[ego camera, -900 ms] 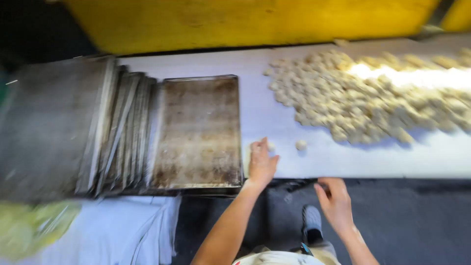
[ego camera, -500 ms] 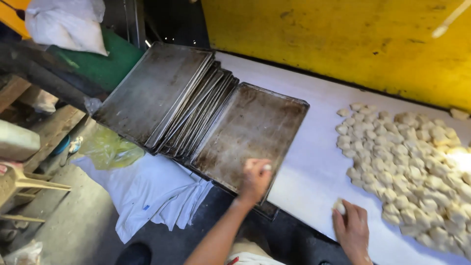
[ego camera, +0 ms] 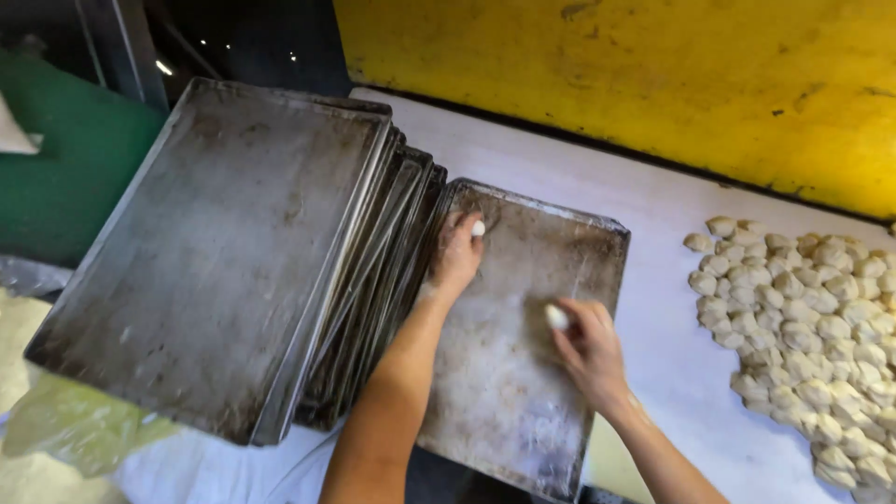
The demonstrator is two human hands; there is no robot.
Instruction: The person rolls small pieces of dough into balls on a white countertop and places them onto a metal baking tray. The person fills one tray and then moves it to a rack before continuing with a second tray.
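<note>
Dough pieces: two small white lumps, one [ego camera: 478,228] pinched at the left hand's fingertips, one [ego camera: 556,317] at the right hand's.
Left hand [ego camera: 456,254]: fingers closed on its lump, over the far end of the baking tray [ego camera: 509,392].
Right hand [ego camera: 590,347]: pinching its lump, over the tray's middle.
Tray: dark, greasy, flat on the white table [ego camera: 653,224].
Tray stack [ego camera: 233,252]: leaning just left, overlapping the tray's edge.
Dough heap [ego camera: 812,327]: on the table, right, well apart.
Wall [ego camera: 653,84]: yellow, behind the table.

hands [ego camera: 523,299]: 2 | held dough pieces [ego camera: 478,228]: 2 | flat tray [ego camera: 523,373]: 1 | tray stack [ego camera: 233,252]: 1 | dough heap [ego camera: 812,327]: 1
</note>
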